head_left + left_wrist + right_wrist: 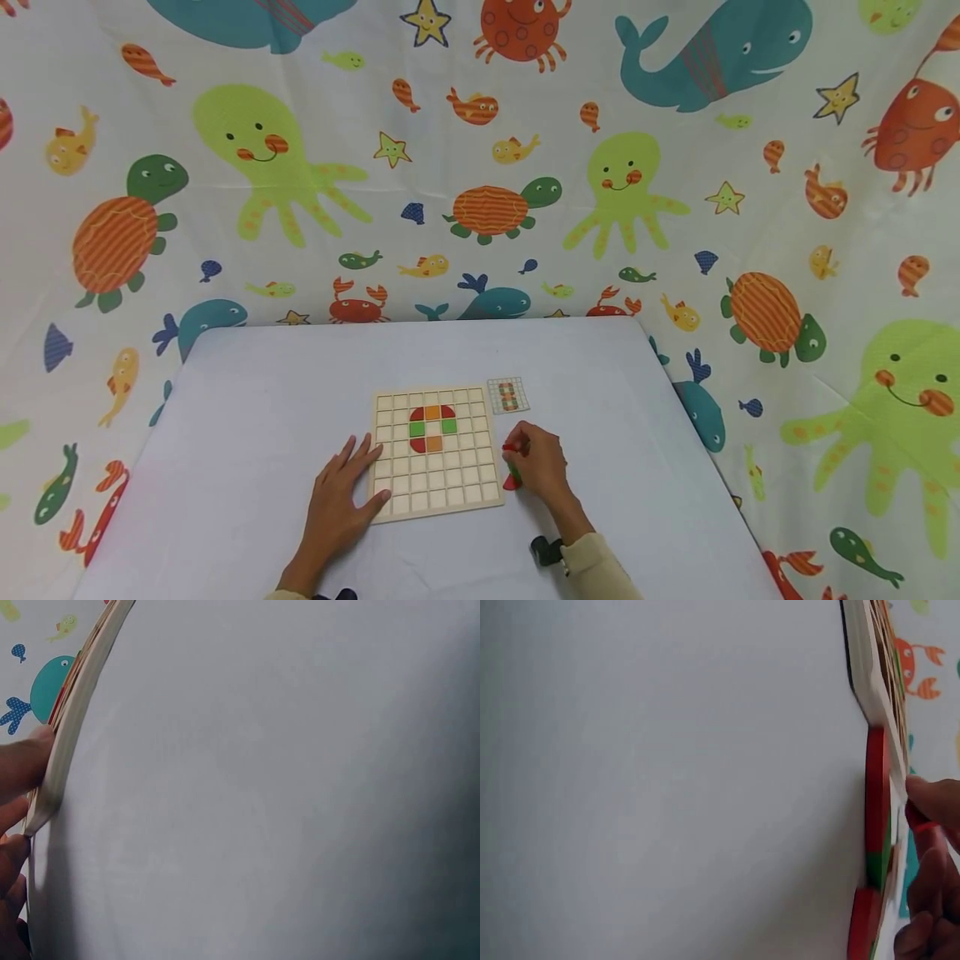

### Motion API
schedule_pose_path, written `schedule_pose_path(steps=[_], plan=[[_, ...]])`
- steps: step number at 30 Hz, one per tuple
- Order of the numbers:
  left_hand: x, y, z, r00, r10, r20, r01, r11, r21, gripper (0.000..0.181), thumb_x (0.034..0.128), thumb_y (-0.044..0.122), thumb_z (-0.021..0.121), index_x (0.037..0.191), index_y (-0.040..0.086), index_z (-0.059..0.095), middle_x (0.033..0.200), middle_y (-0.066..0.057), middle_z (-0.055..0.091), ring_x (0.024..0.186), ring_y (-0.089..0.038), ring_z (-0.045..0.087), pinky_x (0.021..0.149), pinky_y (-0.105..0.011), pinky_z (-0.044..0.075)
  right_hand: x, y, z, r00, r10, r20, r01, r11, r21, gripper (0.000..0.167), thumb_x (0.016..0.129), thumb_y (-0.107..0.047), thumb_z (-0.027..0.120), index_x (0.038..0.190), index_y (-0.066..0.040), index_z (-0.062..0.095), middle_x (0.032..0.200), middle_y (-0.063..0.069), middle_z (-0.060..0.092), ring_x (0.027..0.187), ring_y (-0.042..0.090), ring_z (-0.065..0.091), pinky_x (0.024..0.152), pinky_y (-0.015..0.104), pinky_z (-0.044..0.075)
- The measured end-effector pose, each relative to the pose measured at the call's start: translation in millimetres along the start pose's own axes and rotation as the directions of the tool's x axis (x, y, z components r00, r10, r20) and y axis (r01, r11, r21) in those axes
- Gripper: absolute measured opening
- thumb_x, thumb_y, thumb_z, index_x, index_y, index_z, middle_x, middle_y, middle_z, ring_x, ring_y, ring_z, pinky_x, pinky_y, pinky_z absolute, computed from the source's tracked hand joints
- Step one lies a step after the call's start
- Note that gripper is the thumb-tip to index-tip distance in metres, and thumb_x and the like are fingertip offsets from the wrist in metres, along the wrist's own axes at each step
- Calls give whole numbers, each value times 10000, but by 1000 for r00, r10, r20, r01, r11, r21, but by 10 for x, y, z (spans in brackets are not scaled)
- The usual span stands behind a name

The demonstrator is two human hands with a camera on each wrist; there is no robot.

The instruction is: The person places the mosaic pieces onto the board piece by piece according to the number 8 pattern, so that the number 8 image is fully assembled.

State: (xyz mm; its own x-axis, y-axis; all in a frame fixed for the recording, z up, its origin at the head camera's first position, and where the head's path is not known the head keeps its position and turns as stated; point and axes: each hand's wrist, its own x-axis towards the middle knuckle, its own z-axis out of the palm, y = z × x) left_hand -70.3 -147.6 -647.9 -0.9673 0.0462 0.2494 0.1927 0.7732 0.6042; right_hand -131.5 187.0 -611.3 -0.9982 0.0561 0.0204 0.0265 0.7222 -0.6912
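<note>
Where the board (452, 477) lies: flat on the white table (247, 433) before the person, its gridded face up, a strip of tabletop running between its far edge and the table's far edge.
Left hand (341, 487): fingers spread wide, fingertips at the board's left edge, thumb reaching over the near left part of the rim.
Room on the left: a broad stretch of white tabletop between this hand and the table's left edge.
Right hand (542, 462): thumb and finger pinch a small red piece (919, 819), just outside the board's right edge; the piece is not in a cell.
Loose pieces: beneath that hand, a green piece (513, 472) and a red one (512, 483) lie close by the board's right edge; the right wrist view shows a further red piece (876, 787) next to them. Whether any touches the rim cannot be told.
Pieces in the cells: far row red, orange (432, 412), red; middle row one green at each side; near row red, then orange.
Card (508, 396): just beside the board's far right corner, near the right hand.
Room on the right: wide tabletop from hand to the slanting right table edge.
</note>
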Motion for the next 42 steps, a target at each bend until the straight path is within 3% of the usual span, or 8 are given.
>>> schedule_pose_path(steps=[6,17,22,27,31,37,42], plan=[[-1,12,-16,1000,-16,12,16,1000,2,739,810,330,886,1478,139,634,1619,-125,532,1547,-431,399,1193,-676,305,30,-142,150,993,-82,-89,88,994,71,210,836,-94,892,925,-213,744,814,-62,726,673,71,536,594,221,452],[-1,11,-5,1000,-18,17,18,1000,5,742,804,307,889,1481,144,632,1625,-119,527,1550,-429,400,1207,-670,297,108,-492,404,981,-188,-45,191,977,93,133,900,-150,854,878,-219,743,790,-77,725,641,33,520,583,203,448],[0,16,-7,1000,-18,17,18,1000,4,743,803,310,890,1481,151,633,1626,-115,526,1550,-427,399,1203,-672,298,137,-565,521,988,-151,-30,151,988,22,103,886,-166,867,872,-205,773,784,-80,752,662,7,576,600,194,467],[-3,14,-3,1000,-21,17,20,1000,4,742,806,312,889,1482,150,631,1629,-110,523,1553,-423,396,1206,-669,296,165,-660,603,990,-138,-30,134,986,-96,115,888,-210,864,881,-213,750,748,-103,688,668,26,579,573,216,450],[0,28,-1,1000,-9,3,9,1000,3,736,804,321,890,1473,143,638,1619,-123,533,1543,-430,405,1194,-678,306,157,-724,600,993,-119,-9,117,985,-131,167,900,-316,860,898,-208,733,717,-114,628,643,31,537,543,221,414],[5,46,-1,1000,-3,1,3,1000,4,731,807,319,891,1470,137,642,1620,-129,531,1538,-436,413,1195,-684,310,155,-707,486,992,-123,13,123,991,-48,84,937,-270,814,915,-199,774,737,-79,690,628,37,554,510,222,415],[-6,21,-9,1000,-5,1,5,1000,8,736,805,323,891,1474,146,639,1620,-120,534,1539,-428,412,1196,-672,308,206,-601,467,989,-109,101,102,993,65,47,955,-258,802,925,-222,807,790,-98,719,682,31,590,581,232,468]])
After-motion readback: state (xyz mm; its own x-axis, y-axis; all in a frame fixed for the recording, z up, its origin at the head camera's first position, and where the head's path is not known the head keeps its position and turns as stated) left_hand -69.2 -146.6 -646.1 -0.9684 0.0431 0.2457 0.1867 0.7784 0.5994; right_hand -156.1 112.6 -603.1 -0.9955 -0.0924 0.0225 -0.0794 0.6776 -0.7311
